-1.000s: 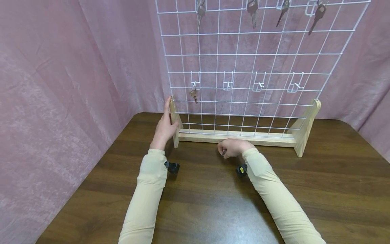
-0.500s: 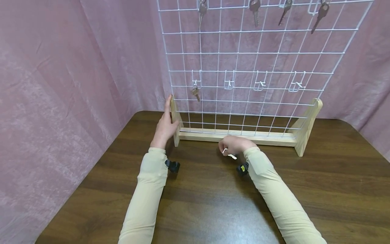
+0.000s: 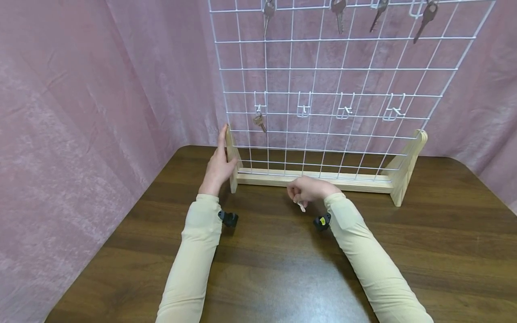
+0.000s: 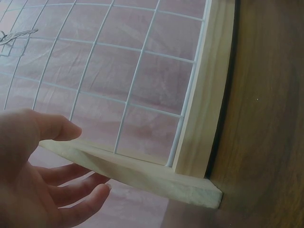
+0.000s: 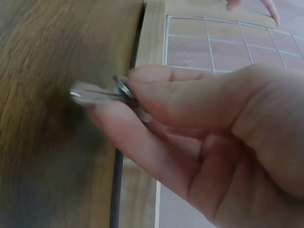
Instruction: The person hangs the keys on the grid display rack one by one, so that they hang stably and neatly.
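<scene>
My right hand pinches a small metal key between thumb and fingertips, low over the table just before the stand's crossbar. Up close in the right wrist view, the key's end sticks out blurred beyond the fingers, beside a thin metal ring. My left hand grips the left side board of the wooden stand, thumb on the inner side and fingers on the outer, the index finger reaching up its edge. A brass-coloured key hangs from the leftmost lower hook of the white wire grid.
Three more white hooks, among them one in the middle, hang bare in the lower row. Several keys, such as a dark one, hang along the top. The brown table meets pink cloth behind and to the left.
The key has turned in my right fingers and now points down out of them. The right hand has shifted slightly up in the view. My left hand stays at the side board.
</scene>
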The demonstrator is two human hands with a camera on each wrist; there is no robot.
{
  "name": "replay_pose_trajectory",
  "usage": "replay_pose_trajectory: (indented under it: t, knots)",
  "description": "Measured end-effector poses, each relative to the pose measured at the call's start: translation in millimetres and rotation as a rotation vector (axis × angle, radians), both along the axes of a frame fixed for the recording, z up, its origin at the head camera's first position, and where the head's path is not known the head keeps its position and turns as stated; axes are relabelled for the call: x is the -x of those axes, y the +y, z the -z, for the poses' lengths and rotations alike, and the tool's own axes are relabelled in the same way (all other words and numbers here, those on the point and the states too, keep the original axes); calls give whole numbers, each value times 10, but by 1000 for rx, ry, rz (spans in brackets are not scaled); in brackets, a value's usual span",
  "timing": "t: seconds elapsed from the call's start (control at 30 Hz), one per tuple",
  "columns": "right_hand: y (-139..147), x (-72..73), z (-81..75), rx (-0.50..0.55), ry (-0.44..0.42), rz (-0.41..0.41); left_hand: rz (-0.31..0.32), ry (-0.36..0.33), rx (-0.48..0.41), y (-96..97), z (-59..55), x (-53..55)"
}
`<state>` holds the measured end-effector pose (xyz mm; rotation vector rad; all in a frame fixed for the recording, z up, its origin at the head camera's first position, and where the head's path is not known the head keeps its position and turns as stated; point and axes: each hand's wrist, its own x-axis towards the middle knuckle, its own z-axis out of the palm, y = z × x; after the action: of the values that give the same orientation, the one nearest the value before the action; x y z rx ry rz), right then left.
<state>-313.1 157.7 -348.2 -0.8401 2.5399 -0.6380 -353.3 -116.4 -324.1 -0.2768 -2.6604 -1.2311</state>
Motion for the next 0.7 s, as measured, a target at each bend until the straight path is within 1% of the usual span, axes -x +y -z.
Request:
replay_pose_trajectory:
  t: [0.07,0.17,0.3,0.7]
  knots:
    - [0,-1,-1,-22,-10,-10,2,-4,0,-2,-3,-2]
    - [1,-5,-14,-49,16,-44,8,-4,6,-5,-8,-3]
    - [3,-16,-35,-71,38,-61,7,-4,7,-7,-7,-2]
    - [1,-12,7,-51,-22,-33,6,-7,5,1,-4,19]
